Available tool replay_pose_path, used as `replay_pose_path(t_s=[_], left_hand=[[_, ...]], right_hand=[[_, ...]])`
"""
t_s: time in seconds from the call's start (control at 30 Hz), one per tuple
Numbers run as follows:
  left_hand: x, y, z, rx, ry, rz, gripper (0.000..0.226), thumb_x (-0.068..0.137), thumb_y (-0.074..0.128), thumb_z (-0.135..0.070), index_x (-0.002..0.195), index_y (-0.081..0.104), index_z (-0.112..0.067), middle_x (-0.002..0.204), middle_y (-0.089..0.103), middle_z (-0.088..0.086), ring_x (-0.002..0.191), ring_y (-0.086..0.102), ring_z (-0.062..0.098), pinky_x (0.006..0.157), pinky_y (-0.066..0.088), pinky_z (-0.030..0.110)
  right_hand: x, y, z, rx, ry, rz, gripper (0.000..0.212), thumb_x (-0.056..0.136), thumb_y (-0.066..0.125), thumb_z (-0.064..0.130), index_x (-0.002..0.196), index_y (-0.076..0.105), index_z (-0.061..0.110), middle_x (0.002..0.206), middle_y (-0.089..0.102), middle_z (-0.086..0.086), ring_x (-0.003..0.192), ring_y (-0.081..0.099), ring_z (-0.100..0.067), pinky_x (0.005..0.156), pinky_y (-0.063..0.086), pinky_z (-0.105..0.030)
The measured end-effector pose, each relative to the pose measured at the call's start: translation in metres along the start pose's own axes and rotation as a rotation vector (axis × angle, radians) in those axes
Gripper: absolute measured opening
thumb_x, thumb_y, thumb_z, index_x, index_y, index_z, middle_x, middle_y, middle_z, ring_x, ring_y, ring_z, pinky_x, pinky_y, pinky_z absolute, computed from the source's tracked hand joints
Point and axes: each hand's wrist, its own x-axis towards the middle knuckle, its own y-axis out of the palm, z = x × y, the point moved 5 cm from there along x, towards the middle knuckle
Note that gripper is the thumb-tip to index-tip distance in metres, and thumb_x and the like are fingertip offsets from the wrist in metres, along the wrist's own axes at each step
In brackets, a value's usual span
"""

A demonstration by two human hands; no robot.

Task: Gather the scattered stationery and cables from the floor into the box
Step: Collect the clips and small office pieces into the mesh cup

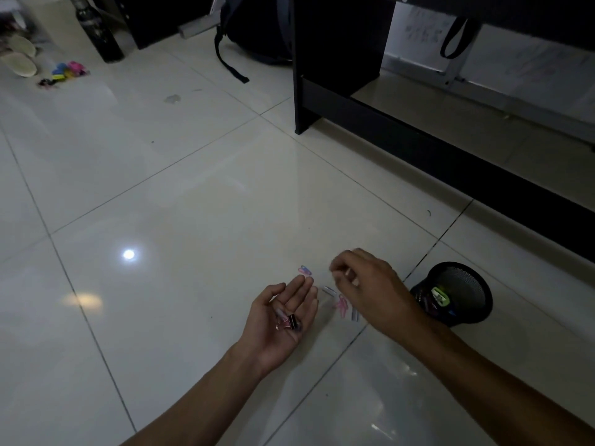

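1. Forearms reach in from the bottom edge of the view over the pale tiled floor (193, 194).
2. The left hand (280, 320) lies palm up, fingers relaxed and slightly spread, cradling a few small clips (289, 321) in the palm, one of them black.
3. The right hand (370, 288) hovers palm down just right of the left, fingers curled; it is blurred, and whether the fingertips pinch anything cannot be told.
4. Coloured paper clips (340, 304) lie scattered on the floor between and under the two hands, pink and pale ones; another small clip (305, 270) lies just beyond the left fingertips.
5. A black mesh pen cup (463, 294) lies tipped on the floor just right of the right wrist, with a green item and other small things inside.
6. A black desk panel (338, 59) stands farther back, its low rail running to the right.
7. A dark backpack (254, 30) rests beside it.
8. Far left, a dark bottle (96, 30), a heap of bright items (69, 70) and pale sandals (21, 57) sit near the wall.
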Motion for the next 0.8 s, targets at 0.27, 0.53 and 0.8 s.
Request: replay_pose_path(t_s=[0.27,0.53,0.8], left_hand=[[0.001,-0.008,-0.002,-0.011,0.011,-0.013,0.031,0.084,0.052,-0.015,0.097,0.075,0.001,0.113,0.070,0.013,0.091,0.072,0.026,0.070,0.060,0.036],[0.004,-0.009,0.002,-0.004,0.001,-0.006,0.031,0.083,0.053,-0.015,0.098,0.075,0.001,0.114,0.070,0.013,0.091,0.072,0.024,0.072,0.060,0.035],[0.005,-0.010,0.002,-0.004,-0.002,-0.019,0.032,0.085,0.052,-0.016,0.099,0.074,0.001,0.115,0.070,0.012,0.088,0.072,0.024,0.071,0.060,0.034]], right_hand=[[-0.036,0.050,-0.075,-0.292,0.325,0.237,0.064,0.083,0.070,0.039,0.139,0.042,0.023,0.130,0.036,-0.008,0.121,0.036,-0.026,0.099,0.040,-0.033],[-0.030,0.069,-0.054,-0.280,0.265,0.127,0.040,0.091,0.061,0.029,0.129,0.050,0.024,0.119,0.039,-0.004,0.112,0.041,-0.022,0.093,0.042,-0.029],[-0.038,0.072,-0.050,-0.332,0.154,0.167,0.022,0.097,0.043,0.014,0.115,0.056,0.017,0.115,0.046,-0.003,0.107,0.047,-0.019,0.086,0.042,-0.028]])
